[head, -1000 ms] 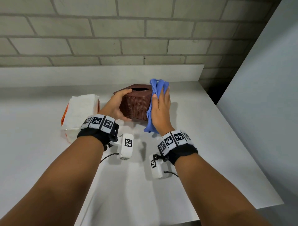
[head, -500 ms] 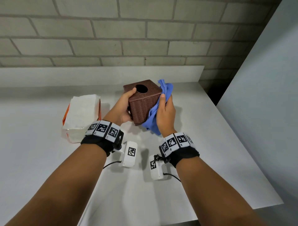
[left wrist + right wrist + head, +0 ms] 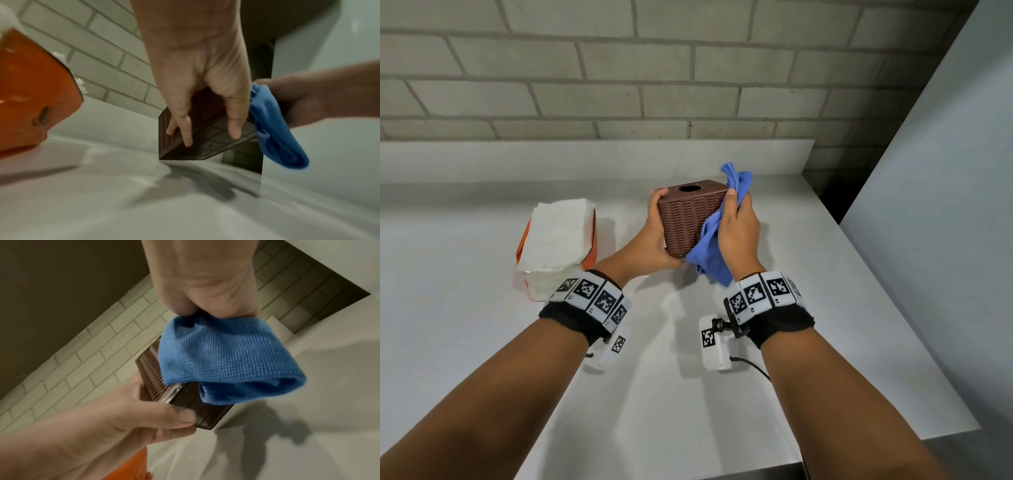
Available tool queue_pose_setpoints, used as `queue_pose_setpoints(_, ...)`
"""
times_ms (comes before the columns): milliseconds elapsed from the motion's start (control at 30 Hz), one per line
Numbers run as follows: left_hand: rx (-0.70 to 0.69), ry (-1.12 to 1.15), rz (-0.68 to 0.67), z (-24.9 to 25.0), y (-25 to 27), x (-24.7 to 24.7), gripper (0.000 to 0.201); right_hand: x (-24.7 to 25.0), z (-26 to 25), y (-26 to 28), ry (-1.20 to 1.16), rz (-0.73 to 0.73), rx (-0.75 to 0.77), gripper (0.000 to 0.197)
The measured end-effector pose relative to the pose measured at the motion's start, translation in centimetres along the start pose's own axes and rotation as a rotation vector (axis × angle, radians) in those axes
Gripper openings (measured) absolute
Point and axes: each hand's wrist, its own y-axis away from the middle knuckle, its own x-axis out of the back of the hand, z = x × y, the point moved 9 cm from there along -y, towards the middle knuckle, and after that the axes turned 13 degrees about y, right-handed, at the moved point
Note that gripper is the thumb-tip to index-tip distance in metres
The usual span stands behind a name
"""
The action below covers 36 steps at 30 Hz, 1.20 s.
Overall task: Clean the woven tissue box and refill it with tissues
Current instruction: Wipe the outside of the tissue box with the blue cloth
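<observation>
The brown woven tissue box [image 3: 685, 219] is lifted off the white counter [image 3: 688, 394], its round top hole facing up and away. My left hand [image 3: 654, 240] grips its left side and base, fingers under the gridded bottom [image 3: 218, 139]. My right hand [image 3: 738, 228] holds a blue cloth [image 3: 710, 255] against the box's right side. The left wrist view shows the box [image 3: 166, 134] with the blue cloth [image 3: 275, 134] hanging to its right. From the right wrist, the blue cloth [image 3: 222, 361] covers most of the box [image 3: 152, 369].
An opened orange pack of white tissues [image 3: 558, 243] lies on the counter left of the box. A brick wall [image 3: 654, 68] runs behind a low white ledge. A pale panel [image 3: 945, 205] stands along the counter's right edge.
The box has been lifted off the counter and turned, so its top hole shows. The right hand and cloth have stayed against the box's right side through the turn.
</observation>
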Motion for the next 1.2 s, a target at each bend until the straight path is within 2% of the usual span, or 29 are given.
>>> queue_pose_setpoints(133,-0.111,-0.137,0.051,0.9,0.1,0.2,0.137,-0.4,-0.1,0.1,0.01,-0.009,-0.011,0.038)
queue_pose_setpoints(233,-0.158,-0.175,0.05,1.8,0.3,0.1,0.139,-0.2,-0.2,0.0,0.001,-0.013,-0.016,0.037)
queue_pose_setpoints(367,-0.236,-0.204,0.076,2.2,0.4,0.1,0.124,0.0,-0.3,-0.1,0.042,-0.003,-0.009,0.039)
queue_pose_setpoints(433,-0.237,-0.208,0.139,2.3,0.5,0.7,0.115,0.0,-0.6,-0.1,0.12,0.006,0.02,0.043)
queue_pose_setpoints(633,-0.21,-0.217,0.252,3.1,0.1,1.6,0.102,-1.2,-3.3,1.3,0.763,0.058,0.238,0.062)
queue_pose_setpoints(767,-0.233,-0.17,0.26,3.9,-0.2,1.9,0.091,-3.7,-4.8,3.0,0.873,-0.041,0.446,0.06)
queue_pose_setpoints(867,-0.248,-0.161,0.267,4.2,-0.2,2.2,0.092,-3.9,-5.8,3.0,0.877,-0.062,0.582,0.057)
queue_pose_setpoints(933,-0.237,-0.167,0.286,4.0,0.0,2.6,0.092,-3.2,-5.6,1.7,0.882,-0.06,0.565,0.056)
queue_pose_setpoints(1067,-0.227,-0.195,0.285,3.7,0.1,2.8,0.099,-1.2,-3.5,-0.8,0.793,-0.05,0.27,0.057)
queue_pose_setpoints(1100,-0.223,-0.195,0.282,3.8,0.1,2.7,0.099,-1.2,-3.5,-0.7,0.777,-0.04,0.235,0.057)
queue_pose_setpoints(1200,-0.242,-0.184,0.291,4.6,0.0,2.4,0.097,-2.7,-5.2,1.1,0.804,-0.002,0.326,0.058)
